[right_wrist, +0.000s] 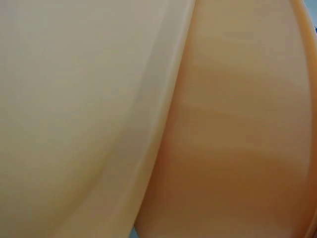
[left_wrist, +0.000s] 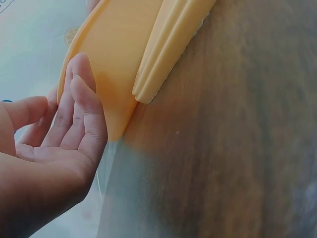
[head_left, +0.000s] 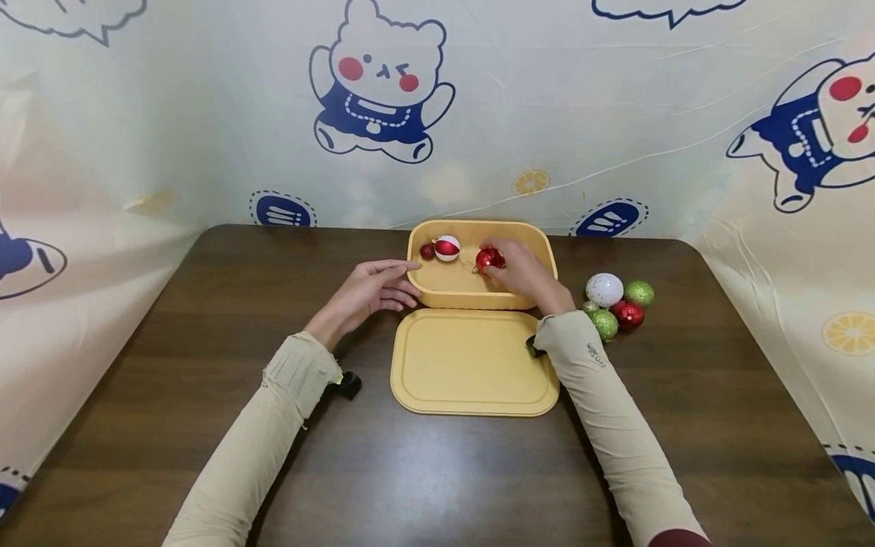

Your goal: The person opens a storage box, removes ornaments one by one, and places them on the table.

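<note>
R hand (head_left: 522, 270) holds red ball (head_left: 489, 260) in yellow box (head_left: 482, 301).

Both arms (head_left: 239, 448) extended forward; left hand (head_left: 378, 290) relaxed, slightly bent; right hand (head_left: 523, 269) palm down, pinching

Your head view is evenly lit and fairly sharp. Whitish glare spreads over the table (head_left: 434, 471) on your side of the yellow box (head_left: 478, 301), with dark shadows beneath your sleeves (head_left: 618, 414). Your left wrist view is hazy, its wood grain blurred; your right wrist view is soft.
</note>
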Motion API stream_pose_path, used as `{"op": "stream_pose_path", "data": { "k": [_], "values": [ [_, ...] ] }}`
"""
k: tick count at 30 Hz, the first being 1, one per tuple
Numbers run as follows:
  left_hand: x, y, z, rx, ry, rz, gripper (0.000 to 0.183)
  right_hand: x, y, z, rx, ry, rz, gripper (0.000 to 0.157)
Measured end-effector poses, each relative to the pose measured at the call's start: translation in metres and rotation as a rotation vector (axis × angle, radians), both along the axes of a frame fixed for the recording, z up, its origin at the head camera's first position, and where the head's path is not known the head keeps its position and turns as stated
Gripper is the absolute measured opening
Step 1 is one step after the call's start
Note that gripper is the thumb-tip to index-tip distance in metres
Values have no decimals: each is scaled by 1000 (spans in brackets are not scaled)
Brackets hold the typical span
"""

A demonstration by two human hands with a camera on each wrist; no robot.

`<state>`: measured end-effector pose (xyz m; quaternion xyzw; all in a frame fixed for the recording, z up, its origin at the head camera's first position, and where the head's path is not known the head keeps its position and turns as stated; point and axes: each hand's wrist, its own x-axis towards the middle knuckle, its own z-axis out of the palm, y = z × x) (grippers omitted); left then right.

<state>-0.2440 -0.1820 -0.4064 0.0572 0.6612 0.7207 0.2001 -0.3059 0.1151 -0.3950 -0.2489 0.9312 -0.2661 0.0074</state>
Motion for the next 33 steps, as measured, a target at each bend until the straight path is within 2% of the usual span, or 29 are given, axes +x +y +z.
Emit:
{"op": "stream_pose_path", "data": {
  "k": [4,14,21,33],
  "values": [
    [0,1,0,12,0,-1,44,0,1,-1,-10,0,6,40],
    [-1,0,-2,28,11,0,42,4,2,5,-142,65,-11,38],
    [-1,0,-3,31,9,-1,43,5,4,4,-153,91,8,34],
    [-1,1,-2,1,6,-7,46,7,2,8,-178,122,10,39]
  ]
}}
